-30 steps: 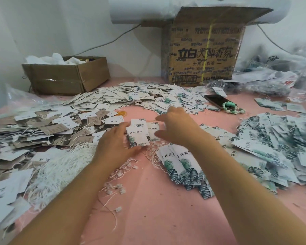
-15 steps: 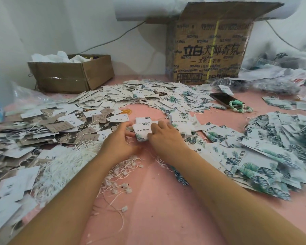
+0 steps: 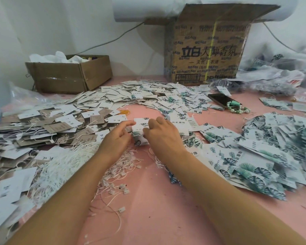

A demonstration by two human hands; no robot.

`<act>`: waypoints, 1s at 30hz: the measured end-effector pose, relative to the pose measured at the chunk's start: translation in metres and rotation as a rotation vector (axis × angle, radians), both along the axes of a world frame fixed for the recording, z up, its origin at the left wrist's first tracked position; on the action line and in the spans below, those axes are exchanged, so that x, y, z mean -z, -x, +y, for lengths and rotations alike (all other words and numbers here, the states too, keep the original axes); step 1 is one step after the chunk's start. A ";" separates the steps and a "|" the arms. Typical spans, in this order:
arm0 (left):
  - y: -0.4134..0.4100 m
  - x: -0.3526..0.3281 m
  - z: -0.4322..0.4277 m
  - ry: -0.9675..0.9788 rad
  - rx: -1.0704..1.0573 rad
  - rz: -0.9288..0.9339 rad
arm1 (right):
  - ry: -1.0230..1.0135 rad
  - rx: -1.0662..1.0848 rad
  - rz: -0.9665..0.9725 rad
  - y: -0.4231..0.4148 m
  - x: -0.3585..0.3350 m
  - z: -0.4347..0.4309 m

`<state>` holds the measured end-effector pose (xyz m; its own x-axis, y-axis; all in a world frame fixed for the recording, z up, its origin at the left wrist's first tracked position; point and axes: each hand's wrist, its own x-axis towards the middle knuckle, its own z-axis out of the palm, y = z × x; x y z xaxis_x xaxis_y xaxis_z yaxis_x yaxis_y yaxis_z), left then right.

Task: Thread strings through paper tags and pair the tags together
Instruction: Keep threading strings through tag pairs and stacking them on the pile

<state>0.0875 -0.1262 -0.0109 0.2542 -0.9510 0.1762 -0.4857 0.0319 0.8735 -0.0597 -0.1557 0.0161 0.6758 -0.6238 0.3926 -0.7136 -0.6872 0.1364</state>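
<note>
- At the frame's centre, both hands hold a small stack of leaf-print tags [image 3: 140, 129] just above the pink table [image 3: 148, 200].
- The left hand [image 3: 116, 138] pinches the stack's left edge, index finger stretched out, the others curled.
- The right hand [image 3: 163, 136] grips the right edge, fingers curled together.
- White strings [image 3: 60, 167] lie heaped at lower left.

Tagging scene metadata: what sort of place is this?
Probably a home or small-workshop piecework spot for garment hang tags, not a factory line: heaps of leaf-print paper tags and loose white strings spread over a pink work surface, with a big printed cardboard box against the wall.
</note>
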 end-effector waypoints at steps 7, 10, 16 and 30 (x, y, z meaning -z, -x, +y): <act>0.002 -0.005 0.001 0.070 -0.104 0.286 | -0.092 -0.040 0.111 -0.002 -0.012 0.005; -0.001 -0.005 0.001 0.071 -0.129 0.321 | -0.144 0.056 0.058 0.009 -0.022 -0.005; -0.001 -0.006 0.002 0.102 -0.143 0.299 | -0.213 0.265 0.062 0.047 -0.018 -0.027; 0.010 -0.013 0.001 0.006 -0.014 0.603 | 0.110 0.028 -0.223 0.028 -0.026 -0.017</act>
